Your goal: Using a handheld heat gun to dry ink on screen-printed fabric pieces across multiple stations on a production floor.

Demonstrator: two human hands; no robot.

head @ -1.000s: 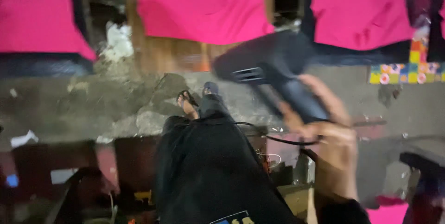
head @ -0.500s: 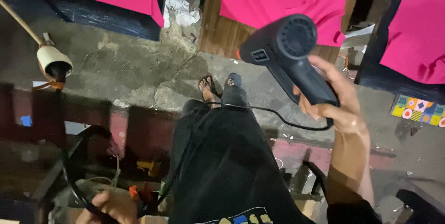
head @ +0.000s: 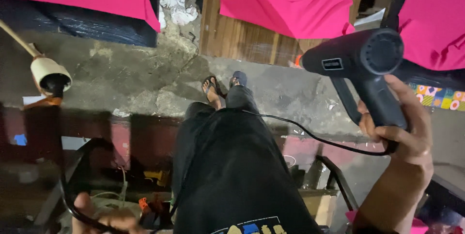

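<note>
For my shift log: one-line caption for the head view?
Right hand grips a black heat gun; left hand holds its black cord down low.

Black hair dryer [head: 365, 64], raised, nozzle leftward, cord [head: 310, 135] trailing.

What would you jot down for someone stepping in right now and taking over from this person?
Right hand: closed around the handle of the black heat gun, held up in the air, nozzle pointing left, away from the pink cloths.
Left hand: low at the bottom edge, fingers around a loop of black cord; the grip is partly out of view.
The gun's cord runs from the handle across the person's dark clothing.
Done: gun picked up, cord in hand.
Left: the gun is aimed at no cloth yet; whether it is running cannot be told.
</note>
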